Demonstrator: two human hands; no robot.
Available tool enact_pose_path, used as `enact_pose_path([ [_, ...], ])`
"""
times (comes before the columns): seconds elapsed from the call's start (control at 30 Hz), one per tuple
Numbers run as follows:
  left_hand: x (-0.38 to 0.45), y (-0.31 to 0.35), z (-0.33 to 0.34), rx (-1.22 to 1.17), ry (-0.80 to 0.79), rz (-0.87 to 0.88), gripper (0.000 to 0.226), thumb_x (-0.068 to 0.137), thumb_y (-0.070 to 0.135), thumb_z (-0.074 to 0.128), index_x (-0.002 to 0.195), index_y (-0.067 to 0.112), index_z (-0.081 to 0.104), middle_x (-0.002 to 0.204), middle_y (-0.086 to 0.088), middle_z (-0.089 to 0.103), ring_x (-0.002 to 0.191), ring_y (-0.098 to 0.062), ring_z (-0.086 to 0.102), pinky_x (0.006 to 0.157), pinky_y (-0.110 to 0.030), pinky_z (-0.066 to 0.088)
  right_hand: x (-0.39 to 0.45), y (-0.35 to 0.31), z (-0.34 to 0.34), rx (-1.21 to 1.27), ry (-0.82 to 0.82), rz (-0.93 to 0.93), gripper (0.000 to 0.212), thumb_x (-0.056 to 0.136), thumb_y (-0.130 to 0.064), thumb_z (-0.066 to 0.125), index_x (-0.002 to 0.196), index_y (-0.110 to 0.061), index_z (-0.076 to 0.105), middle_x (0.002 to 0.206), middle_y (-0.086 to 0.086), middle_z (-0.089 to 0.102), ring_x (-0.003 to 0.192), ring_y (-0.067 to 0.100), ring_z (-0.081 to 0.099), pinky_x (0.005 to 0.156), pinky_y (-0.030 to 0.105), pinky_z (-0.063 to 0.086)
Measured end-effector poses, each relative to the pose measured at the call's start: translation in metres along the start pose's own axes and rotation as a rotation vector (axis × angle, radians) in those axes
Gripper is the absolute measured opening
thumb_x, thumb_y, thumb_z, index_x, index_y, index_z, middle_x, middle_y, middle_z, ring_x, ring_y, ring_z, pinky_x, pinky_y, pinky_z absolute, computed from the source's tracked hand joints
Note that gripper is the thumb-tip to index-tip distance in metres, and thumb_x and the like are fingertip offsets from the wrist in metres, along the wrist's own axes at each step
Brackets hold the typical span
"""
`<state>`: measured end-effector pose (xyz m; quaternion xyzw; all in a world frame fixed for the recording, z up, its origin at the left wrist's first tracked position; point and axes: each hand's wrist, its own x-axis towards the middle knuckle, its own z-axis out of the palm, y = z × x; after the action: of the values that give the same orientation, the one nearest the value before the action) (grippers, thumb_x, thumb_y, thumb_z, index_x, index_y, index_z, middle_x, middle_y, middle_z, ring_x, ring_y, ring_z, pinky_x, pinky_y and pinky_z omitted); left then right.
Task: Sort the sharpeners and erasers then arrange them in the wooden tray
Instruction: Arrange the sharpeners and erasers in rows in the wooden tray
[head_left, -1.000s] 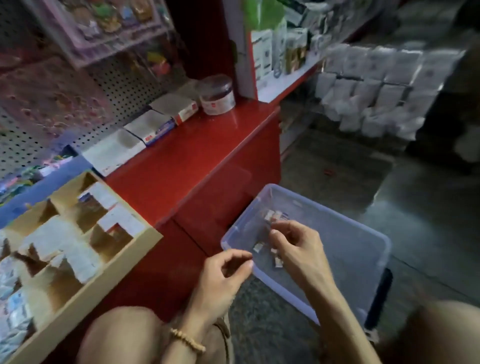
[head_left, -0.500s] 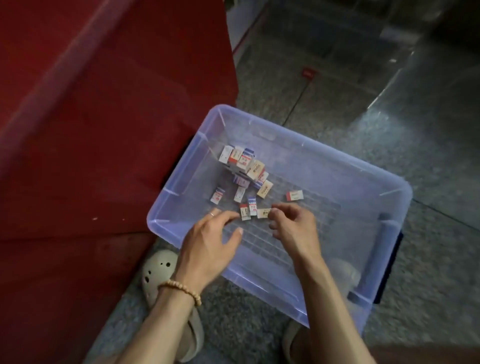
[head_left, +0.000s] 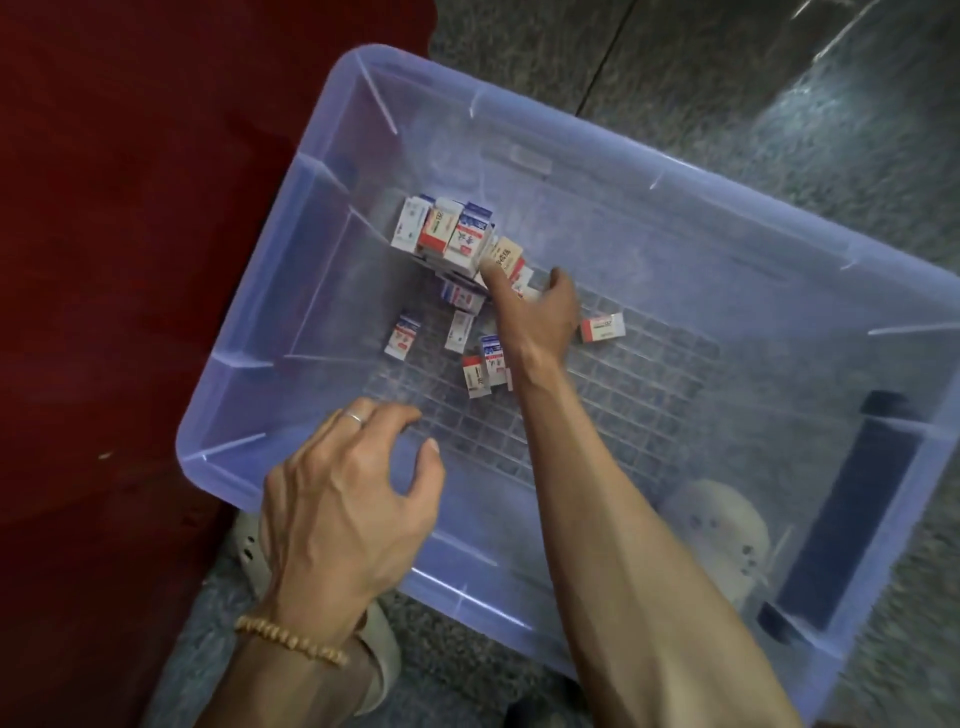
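The right hand (head_left: 540, 317) is reaching deep into the clear plastic bin (head_left: 779, 244) that sits on the stone floor (head_left: 727, 78) against the red cabinet (head_left: 130, 234). Its grip is bent over the small boxed erasers (head_left: 447, 234) heaped toward the bin's far left corner, forefinger stretched onto a tan-labelled box (head_left: 506, 257); whether it has actually closed on one I cannot tell, since the hand covers its own fingertips. A few more boxes lie loose on the ribbed bottom: one (head_left: 402, 338) toward the left wall, a pair (head_left: 483, 366) by the wrist, and one (head_left: 602, 327) just to the right of the hand. The left hand (head_left: 343, 499) hovers over the near left corner with its grip loosely curled and nothing in it, a ring on one finger and a bead bracelet (head_left: 291, 642) on the wrist. The wooden tray is out of view here, and I can't make out any sharpeners.

The risk as I see it: the boxes look alike and small, so a hurried grab could take two kinds at once and spoil the sorting. The heap leans on itself, and pulling from its edge could topple it. A loosely pinched box may also drop to the floor on the way to the tray.
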<state>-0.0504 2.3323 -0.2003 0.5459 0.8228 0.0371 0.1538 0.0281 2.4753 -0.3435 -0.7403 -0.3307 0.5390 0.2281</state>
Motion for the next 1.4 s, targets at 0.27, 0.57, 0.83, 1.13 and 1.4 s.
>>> enact_pose_path([
  [0.27, 0.000, 0.002, 0.001, -0.017, 0.008, -0.045, 0.020, 0.077, 0.035, 0.062, 0.091, 0.023, 0.069, 0.087, 0.006, 0.069, 0.079, -0.023, 0.067, 0.059, -0.032, 0.047, 0.026, 0.006, 0.004, -0.024, -0.165, -0.029, 0.047, 0.061, -0.061, 0.076, 0.087, -0.021, 0.071, 0.089, -0.004, 0.073, 0.092, 0.022, 0.070, 0.087, 0.047, 0.055],
  [0.57, 0.001, 0.004, 0.000, 0.000, 0.011, -0.063, 0.018, 0.075, 0.035, 0.062, 0.090, 0.026, 0.068, 0.082, 0.013, 0.066, 0.075, -0.019, 0.066, 0.061, -0.024, 0.036, 0.023, 0.001, 0.006, 0.193, -0.318, 0.032, 0.052, 0.073, -0.015, 0.087, 0.115, 0.000, 0.061, 0.103, 0.007, 0.073, 0.083, 0.015, 0.073, 0.076, 0.036, 0.062],
  [0.83, 0.002, 0.004, 0.001, -0.011, 0.036, -0.062, 0.016, 0.074, 0.033, 0.063, 0.087, 0.026, 0.068, 0.079, 0.013, 0.065, 0.071, -0.019, 0.065, 0.060, -0.024, 0.036, 0.016, 0.007, 0.010, 0.253, -0.323, 0.058, 0.058, 0.072, 0.000, 0.083, 0.123, -0.007, 0.057, 0.111, 0.004, 0.070, 0.094, 0.015, 0.070, 0.078, 0.029, 0.059],
  [1.13, 0.002, 0.001, 0.002, -0.025, 0.034, -0.033, 0.018, 0.076, 0.035, 0.060, 0.088, 0.023, 0.068, 0.080, 0.010, 0.066, 0.074, -0.020, 0.065, 0.059, -0.027, 0.043, -0.015, 0.018, -0.027, 0.386, -0.421, 0.090, 0.052, 0.067, 0.001, 0.073, 0.117, -0.005, 0.062, 0.103, 0.016, 0.074, 0.093, 0.035, 0.073, 0.074, 0.047, 0.061],
  [1.4, 0.000, 0.002, -0.005, -0.313, 0.019, -0.052, 0.010, 0.085, 0.021, 0.070, 0.095, 0.023, 0.069, 0.089, 0.011, 0.067, 0.083, -0.013, 0.066, 0.069, -0.037, 0.056, -0.109, -0.020, -0.103, 0.529, -0.761, 0.045, 0.042, 0.062, 0.002, 0.066, 0.102, -0.011, 0.065, 0.084, 0.008, 0.067, 0.074, 0.018, 0.063, 0.057, 0.028, 0.046],
])
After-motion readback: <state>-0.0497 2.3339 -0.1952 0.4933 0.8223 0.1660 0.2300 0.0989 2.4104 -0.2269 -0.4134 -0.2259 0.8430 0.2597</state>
